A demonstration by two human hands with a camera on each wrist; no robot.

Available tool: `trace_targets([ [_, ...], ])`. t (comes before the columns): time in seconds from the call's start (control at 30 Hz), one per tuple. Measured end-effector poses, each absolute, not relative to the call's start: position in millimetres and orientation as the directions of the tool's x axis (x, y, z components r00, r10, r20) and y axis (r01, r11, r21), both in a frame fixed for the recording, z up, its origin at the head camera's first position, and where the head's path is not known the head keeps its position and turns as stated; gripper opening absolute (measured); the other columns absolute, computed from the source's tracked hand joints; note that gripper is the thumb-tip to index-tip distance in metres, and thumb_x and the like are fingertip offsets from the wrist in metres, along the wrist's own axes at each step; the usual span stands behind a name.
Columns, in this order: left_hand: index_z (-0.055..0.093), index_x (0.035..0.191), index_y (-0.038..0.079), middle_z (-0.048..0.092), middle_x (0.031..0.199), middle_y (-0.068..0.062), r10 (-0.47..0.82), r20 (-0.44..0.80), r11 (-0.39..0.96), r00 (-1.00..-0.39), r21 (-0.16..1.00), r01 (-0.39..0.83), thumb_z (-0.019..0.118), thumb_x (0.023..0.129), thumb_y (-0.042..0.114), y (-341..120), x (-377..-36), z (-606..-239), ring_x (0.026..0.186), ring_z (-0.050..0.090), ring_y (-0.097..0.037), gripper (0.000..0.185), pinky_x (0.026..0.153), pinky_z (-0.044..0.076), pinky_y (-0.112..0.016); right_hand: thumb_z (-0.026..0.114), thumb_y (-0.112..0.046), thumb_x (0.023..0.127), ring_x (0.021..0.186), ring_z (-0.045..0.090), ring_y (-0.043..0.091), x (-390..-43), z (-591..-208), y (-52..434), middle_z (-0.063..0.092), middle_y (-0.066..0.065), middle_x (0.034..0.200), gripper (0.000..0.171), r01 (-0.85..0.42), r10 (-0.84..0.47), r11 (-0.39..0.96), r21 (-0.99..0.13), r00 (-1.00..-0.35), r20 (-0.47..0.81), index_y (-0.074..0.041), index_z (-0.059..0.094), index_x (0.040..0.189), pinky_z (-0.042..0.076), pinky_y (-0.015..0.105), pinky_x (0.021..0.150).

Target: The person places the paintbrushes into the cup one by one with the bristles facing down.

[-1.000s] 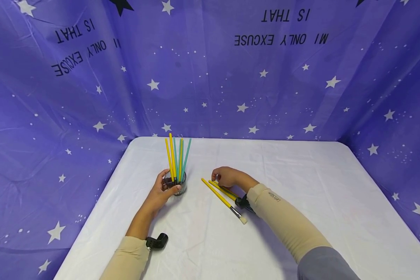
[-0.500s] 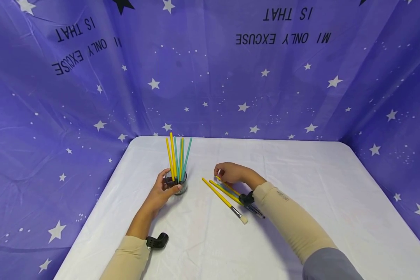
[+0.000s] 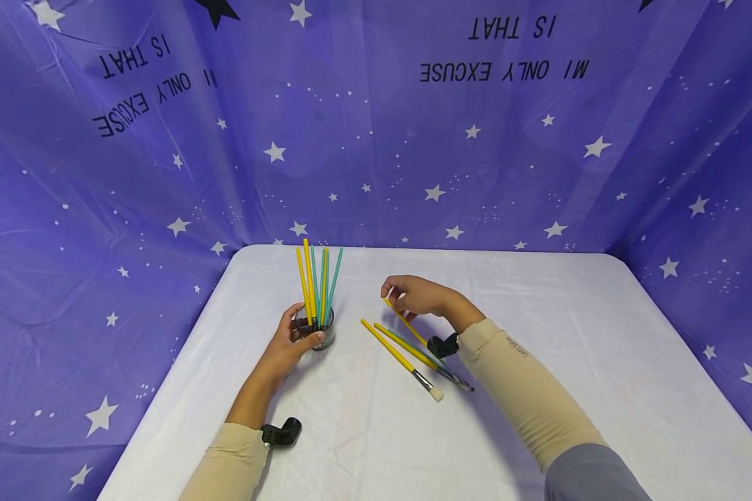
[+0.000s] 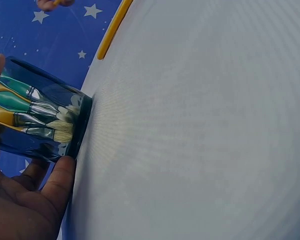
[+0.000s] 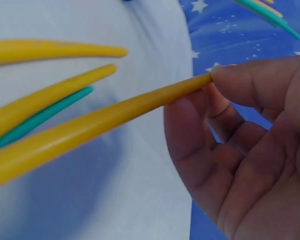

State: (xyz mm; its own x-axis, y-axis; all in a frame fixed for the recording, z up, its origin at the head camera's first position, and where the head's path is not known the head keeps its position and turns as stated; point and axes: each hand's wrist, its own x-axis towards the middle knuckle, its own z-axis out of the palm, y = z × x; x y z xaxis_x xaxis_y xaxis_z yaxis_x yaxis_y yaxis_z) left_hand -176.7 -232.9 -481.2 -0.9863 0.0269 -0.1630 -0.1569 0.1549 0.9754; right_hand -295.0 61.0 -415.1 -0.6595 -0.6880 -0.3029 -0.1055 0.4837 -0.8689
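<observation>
While the left hand (image 3: 290, 342) wrapped the glass cup (image 3: 315, 331) of brushes, the right hand (image 3: 416, 295) pinched a yellow brush (image 3: 404, 321) by its handle tip, raised off the worktop (image 3: 539, 390); light, stiff, probably slippery, better gripped mid-handle.

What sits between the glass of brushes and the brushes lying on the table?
Nothing: in the head view, only bare white tablecloth separates the glass from the nearest loose yellow brush.
</observation>
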Motion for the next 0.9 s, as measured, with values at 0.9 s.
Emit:
trace_targets([
  [0.9,0.019,0.155,0.026,0.043,0.143,-0.019,0.016,-0.148,0.159,-0.989,0.977,-0.143,0.072,0.091,0.023,-233.5,-176.8,-483.6,0.128,0.044,-0.030,0.083,0.100,0.037,-0.040,0.052,0.006,0.095,0.087,0.058,0.022,-289.8,-386.8,15.4,0.049,0.009,0.103,0.024,-0.141,-0.520,0.082,-0.987,-0.850,0.078,-0.004,0.049,0.116,0.055,0.040,0.072],
])
